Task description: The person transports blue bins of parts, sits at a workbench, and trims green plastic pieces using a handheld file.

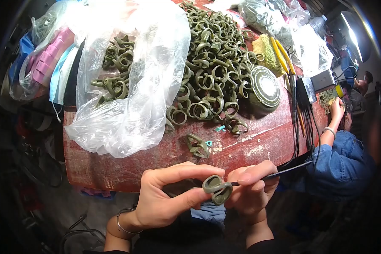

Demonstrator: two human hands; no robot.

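Observation:
Thumb and fingers of my left hand pinch an olive-green ring with a wide front, held up near the table's front edge. My right hand grips a thin pen-like tool with a black cord. The dark tip of that tool meets the right side of the ring, or comes very close to it. Just beyond my hands, another olive-green ring piece lies on the red table, beside a small teal bit. A second teal bit lies farther back.
A large heap of green rings fills the table's middle, beside a round tin. Clear plastic bag with more rings is at left. Yellow-handled pliers, a sponge and black cables stand right. Another person's hand works at far right.

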